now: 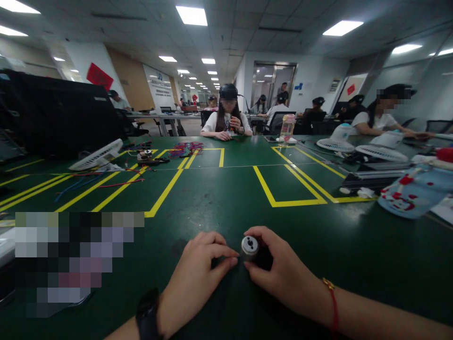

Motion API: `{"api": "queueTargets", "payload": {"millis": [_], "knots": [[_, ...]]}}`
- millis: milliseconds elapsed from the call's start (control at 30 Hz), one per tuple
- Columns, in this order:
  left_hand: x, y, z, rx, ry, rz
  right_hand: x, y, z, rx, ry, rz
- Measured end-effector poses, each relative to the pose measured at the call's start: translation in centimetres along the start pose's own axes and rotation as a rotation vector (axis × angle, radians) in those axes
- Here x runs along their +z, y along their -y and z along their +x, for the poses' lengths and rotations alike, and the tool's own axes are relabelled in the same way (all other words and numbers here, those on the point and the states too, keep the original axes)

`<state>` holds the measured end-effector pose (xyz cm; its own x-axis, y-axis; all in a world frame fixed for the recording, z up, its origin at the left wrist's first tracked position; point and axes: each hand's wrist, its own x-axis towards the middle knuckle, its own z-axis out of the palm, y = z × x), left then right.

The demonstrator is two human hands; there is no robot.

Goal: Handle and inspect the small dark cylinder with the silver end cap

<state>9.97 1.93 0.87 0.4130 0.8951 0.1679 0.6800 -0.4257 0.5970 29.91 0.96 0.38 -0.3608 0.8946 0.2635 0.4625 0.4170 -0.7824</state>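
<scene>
A small silver metal cylinder [249,245], with several dark holes in its round top face, stands upright on the green table. My right hand [279,264] curls round it from the right, the index finger behind and the thumb in front. Just left of the cylinder is my left hand [205,264], its thumb and index fingertips pinched together close to the cylinder's side. Whether anything small sits in that pinch is too fine to see. The cylinder's lower part is dim and partly hidden by my fingers.
Yellow tape lines [297,204] mark the green table. A blurred-out patch [78,259] lies at left; behind it are a white fan [97,156] and loose wires [186,149]. At right are a blue bottle [410,193] and metal profiles [375,177]. A person [228,118] sits opposite.
</scene>
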Motion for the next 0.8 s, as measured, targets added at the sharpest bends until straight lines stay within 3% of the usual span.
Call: {"api": "queueTargets", "payload": {"millis": [100,167,233,333,433,500,567,633,733,800], "knots": [[-0.2,0.0,-0.2,-0.016,0.000,-0.036,-0.4,-0.1,-0.1,0.018,-0.011,0.049],[-1.1,0.3,-0.5,-0.038,-0.015,-0.102,-1.9,-0.7,-0.6,0.071,-0.043,0.069],[-2.2,1.0,-1.2,-0.074,-0.035,-0.137,-4.5,-2.1,-1.6,0.142,-0.111,0.008],[-3.6,2.9,-2.6,-0.168,-0.056,-0.135,-10.1,-5.4,-4.2,0.251,-0.267,-0.218],[-4.0,4.5,-3.7,-0.258,-0.046,-0.160,-15.8,-8.6,-7.2,0.454,-0.379,-0.447],[-3.8,4.9,-4.0,-0.281,-0.046,-0.184,-18.5,-10.1,-8.9,0.616,-0.367,-0.533],[-3.5,4.8,-4.0,-0.279,-0.055,-0.191,-20.0,-11.2,-10.1,0.664,-0.325,-0.601],[-3.1,4.4,-3.8,-0.278,-0.068,-0.182,-20.2,-11.5,-10.4,0.497,-0.384,-0.768],[-2.8,4.0,-3.7,-0.285,-0.079,-0.154,-17.9,-10.1,-9.1,0.050,-0.541,-1.027],[-2.7,4.0,-3.7,-0.273,-0.079,-0.135,-14.8,-7.8,-7.2,-0.152,-0.451,-0.988]]}}
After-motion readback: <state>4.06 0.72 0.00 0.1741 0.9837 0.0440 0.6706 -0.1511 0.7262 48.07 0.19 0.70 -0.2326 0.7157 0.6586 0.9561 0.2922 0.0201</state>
